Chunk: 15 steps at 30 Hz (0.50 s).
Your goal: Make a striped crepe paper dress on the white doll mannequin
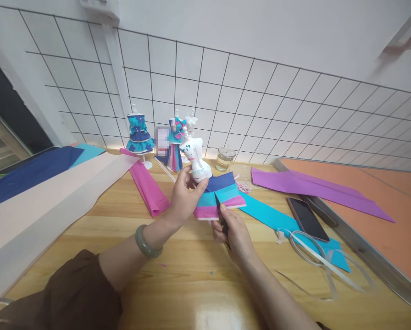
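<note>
In the head view, a pale wall [260, 27] with a grid of dark lines stands behind a wooden bench [178, 279]. The small dress form [196, 168] is lifted above the middle of the bench. From it, a blue dress [139, 133] on its stand is at ten o'clock, and a striped dress [175, 151] on another stand is between ten and eleven; both look finished, as I judge. Near twelve o'clock, one more white form [191, 122] shows no cloth that I can see.

On the lifted form the work seems about half done: the skirt [210, 198] is already around the lower part, while the upper part has no cloth dress, so this part is perhaps left.

The left hand [187, 195] pinches the form at its waist between thumb and fingers. The right hand [236, 233] is closed around a dark tool [217, 200], probably scissors, whose tip lies against the skirt.

The skirt has bands of navy, turquoise and pink with a pale edge, and it flares toward five o'clock. The form itself is white and smooth, with small coloured marks.
</note>
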Motion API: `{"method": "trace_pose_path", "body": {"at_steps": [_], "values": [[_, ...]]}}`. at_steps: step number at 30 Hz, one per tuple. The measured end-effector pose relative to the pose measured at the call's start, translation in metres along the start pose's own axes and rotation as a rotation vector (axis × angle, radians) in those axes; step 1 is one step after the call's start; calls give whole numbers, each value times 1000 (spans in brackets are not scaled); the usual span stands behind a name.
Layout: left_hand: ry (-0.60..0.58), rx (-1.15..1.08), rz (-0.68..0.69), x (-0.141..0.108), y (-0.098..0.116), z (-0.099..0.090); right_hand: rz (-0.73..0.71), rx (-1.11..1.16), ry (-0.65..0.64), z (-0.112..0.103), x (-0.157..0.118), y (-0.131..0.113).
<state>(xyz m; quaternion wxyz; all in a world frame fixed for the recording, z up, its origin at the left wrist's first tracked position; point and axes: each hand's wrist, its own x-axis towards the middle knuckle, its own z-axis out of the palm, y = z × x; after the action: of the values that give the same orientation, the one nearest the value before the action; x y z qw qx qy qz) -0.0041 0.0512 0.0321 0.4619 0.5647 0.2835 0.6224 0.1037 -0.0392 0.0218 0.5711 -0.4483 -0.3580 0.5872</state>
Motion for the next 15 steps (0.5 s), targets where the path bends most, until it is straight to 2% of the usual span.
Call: {"method": "trace_pose_path", "body": {"at_steps": [15], "values": [[-14,-39,-15,-1,2,0,11,1,1,1,0,0]]}}
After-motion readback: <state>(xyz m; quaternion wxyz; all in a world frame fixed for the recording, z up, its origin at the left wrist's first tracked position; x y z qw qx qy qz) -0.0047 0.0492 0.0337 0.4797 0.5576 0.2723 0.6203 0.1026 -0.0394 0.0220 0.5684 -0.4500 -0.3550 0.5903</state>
